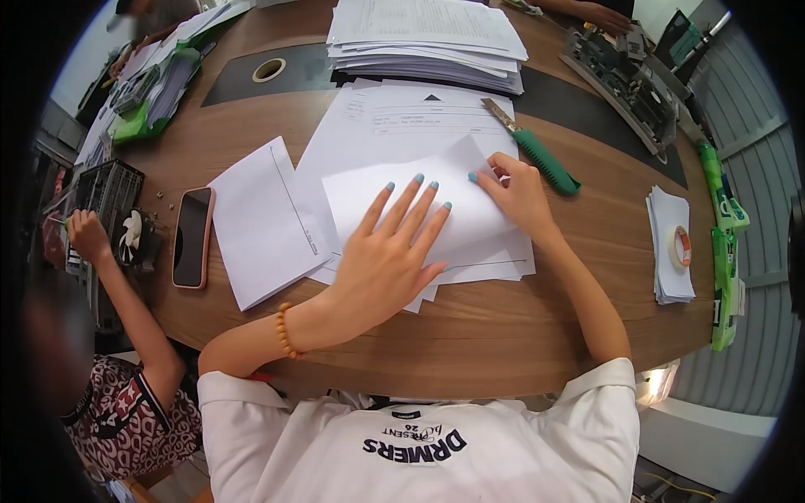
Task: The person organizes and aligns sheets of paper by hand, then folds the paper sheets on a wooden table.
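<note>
My left hand [390,256] lies flat with fingers spread on a white sheet of paper [356,191], pressing it down. A beaded bracelet circles that wrist. My right hand [521,197] pinches the sheet's right side between thumb and curled fingers, where the paper bends over and a corner stands up. Beneath it are printed sheets [444,117], loosely overlapping. Just beyond my right hand rests a green-handled tool with a worn metal blade [545,159]. Left of the sheets is a folded paper [260,222] with a printed line along it.
A tall paper stack [428,38] stands at the back. A phone [194,237] lies at left, near a small fan [132,235] and another person's hand [88,236]. At right are paper slips [667,281] under a tape roll [680,246], and an open electronic device [625,88].
</note>
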